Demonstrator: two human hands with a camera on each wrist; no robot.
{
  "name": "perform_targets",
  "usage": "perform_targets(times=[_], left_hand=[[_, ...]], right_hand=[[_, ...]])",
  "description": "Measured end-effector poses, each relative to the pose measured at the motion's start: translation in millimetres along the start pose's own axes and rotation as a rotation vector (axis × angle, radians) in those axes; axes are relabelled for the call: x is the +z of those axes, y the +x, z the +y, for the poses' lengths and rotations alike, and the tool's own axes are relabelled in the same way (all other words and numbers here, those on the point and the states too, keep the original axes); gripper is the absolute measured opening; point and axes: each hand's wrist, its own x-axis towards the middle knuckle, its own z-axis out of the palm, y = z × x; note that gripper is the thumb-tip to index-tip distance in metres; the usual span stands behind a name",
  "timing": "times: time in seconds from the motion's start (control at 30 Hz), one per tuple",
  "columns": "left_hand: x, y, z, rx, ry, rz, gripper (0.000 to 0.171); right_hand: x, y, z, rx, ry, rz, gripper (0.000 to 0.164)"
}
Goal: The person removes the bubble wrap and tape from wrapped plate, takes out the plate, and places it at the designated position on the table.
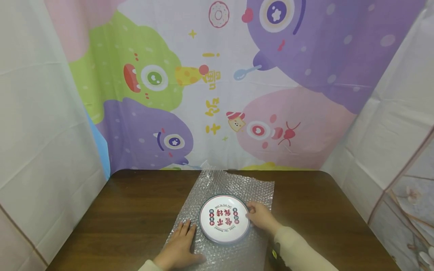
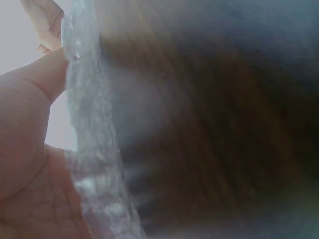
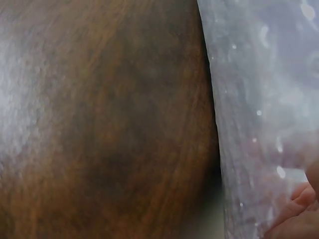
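Observation:
A round white plate [image 1: 224,219] with a dark rim and red printed characters lies on a sheet of bubble wrap [image 1: 234,258]. My right hand [image 1: 262,218] pinches the plate's right rim between thumb and fingers. To the left of the plate, my left hand [image 1: 179,246] rests on the wrap with its fingers extended and the thumb pointing right. Up close in the left wrist view, the edge of the bubble wrap [image 2: 92,134] runs past the palm. In the right wrist view, part of the right hand [image 3: 296,216] shows at the lower right corner, beside the wrap.
Dark brown wood makes up the table [image 1: 135,210], with rounded far corners. A cartoon-printed curtain [image 1: 217,94] hangs behind it, and pale cloth panels stand on both sides. A small dark object [image 1: 275,256] shows beneath the right wrist.

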Motion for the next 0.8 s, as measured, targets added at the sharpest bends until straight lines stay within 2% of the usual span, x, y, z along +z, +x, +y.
perform_targets(times=[0.17, 0.5, 0.8], left_hand=[[0.3, 0.3, -0.5, 0.003, -0.005, 0.001, 0.109], [0.9, 0.5, -1.0, 0.005, -0.01, 0.002, 0.109], [-0.4, -0.4, -0.3, 0.005, -0.01, 0.002, 0.108]], right_hand=[[-0.2, -0.5, -0.5, 0.004, 0.005, -0.003, 0.034], [-0.8, 0.7, -1.9, 0.06, 0.039, -0.023, 0.035], [-2.4, 2.1, -0.9, 0.008, 0.053, 0.016, 0.034]])
